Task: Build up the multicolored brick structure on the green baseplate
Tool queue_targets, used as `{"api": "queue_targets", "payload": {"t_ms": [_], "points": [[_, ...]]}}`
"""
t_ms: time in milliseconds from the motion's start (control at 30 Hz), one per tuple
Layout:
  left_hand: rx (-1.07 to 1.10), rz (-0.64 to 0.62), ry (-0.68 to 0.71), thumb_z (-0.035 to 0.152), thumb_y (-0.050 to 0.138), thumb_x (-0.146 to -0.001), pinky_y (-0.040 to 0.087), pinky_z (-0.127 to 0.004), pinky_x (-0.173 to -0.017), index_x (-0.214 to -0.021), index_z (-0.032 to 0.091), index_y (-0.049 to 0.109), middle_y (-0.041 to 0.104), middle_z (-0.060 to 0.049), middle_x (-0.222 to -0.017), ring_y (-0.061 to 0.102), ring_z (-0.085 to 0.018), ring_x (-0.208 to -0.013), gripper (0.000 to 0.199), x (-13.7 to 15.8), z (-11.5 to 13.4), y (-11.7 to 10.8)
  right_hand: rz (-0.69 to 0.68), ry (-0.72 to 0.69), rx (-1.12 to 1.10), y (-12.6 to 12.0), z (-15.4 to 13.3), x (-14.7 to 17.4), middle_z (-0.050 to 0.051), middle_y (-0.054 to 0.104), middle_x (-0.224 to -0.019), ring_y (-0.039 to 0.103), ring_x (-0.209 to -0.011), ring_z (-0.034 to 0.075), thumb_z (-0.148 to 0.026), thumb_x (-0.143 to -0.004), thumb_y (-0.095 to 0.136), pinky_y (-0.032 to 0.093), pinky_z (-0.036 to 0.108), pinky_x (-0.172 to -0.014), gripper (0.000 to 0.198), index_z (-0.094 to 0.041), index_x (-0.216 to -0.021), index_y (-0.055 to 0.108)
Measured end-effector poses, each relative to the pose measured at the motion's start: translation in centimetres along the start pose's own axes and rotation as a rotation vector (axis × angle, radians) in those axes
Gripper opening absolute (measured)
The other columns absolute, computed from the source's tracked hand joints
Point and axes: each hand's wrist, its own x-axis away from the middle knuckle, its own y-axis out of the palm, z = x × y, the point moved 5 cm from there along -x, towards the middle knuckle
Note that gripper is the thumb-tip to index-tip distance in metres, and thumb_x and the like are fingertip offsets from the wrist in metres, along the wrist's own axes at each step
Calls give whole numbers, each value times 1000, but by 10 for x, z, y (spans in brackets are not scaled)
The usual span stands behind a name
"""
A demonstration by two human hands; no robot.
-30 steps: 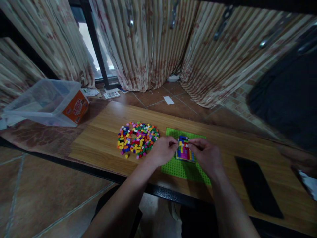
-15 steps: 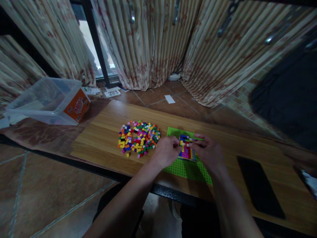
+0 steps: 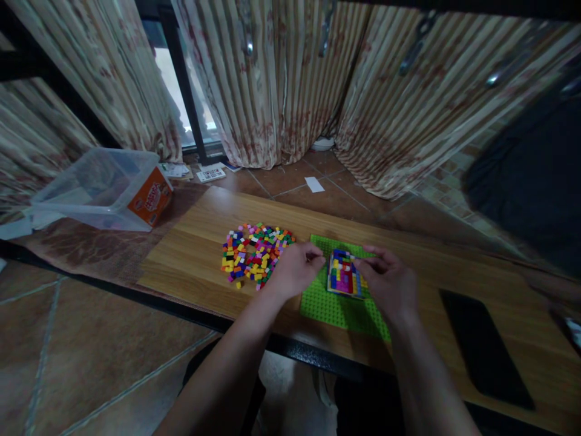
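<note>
A small layered build of coloured toy bricks (image 3: 344, 280) sits on a green studded baseplate (image 3: 327, 309). My left hand (image 3: 295, 271) hovers over the baseplate's left part, apart from the build, thumb and forefinger pinched together; anything between them is too small to make out. At the build's far right corner, my right hand (image 3: 393, 281) has its thumb and fingers closed on the edge, covering part of that side. Left of the baseplate lies a heap of loose toy bricks (image 3: 249, 251), partly behind my left hand.
The wooden board (image 3: 190, 242) carries the bricks and a dark phone-like slab (image 3: 485, 348) on the right. A clear plastic bin (image 3: 95, 206) with an orange label stands at the left. Curtains (image 3: 285, 91) hang behind, and a white paper (image 3: 314, 184) lies beyond the board.
My left hand has drawn back leftward from the build, uncovering its left side. My right hand stays at the far right corner. The whole view has shifted slightly.
</note>
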Motion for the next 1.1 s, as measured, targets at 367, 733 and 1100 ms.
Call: {"api": "queue_targets", "payload": {"t_ms": [367,733,1100], "points": [[147,385,-81,25,58,-79,46,-22,-63,-82,12,71,68,-2,-73,60,-13,-68,18,-3,-24,-64,-350,-503,200,76,-51,68,5,72,-90,68,-86,19,-18,-90,50,52,32,-79,19,-22,-92,68],[116,308,-52,24,57,-81,46,-23,-64,-81,12,71,69,-3,-74,61,-13,-69,18,-2,-20,-58,-326,-459,464,110,-35,68,13,69,-110,68,-97,26,-9,-85,48,52,38,-87,27,-19,-104,65],[99,259,-39,22,57,-81,48,-23,-69,-81,13,71,71,-4,-77,63,-14,-74,16,-3,-20,-52,-276,-475,261,87,-52,66,6,68,-94,65,-84,20,-14,-88,47,50,32,-75,19,-21,-96,63]]}}
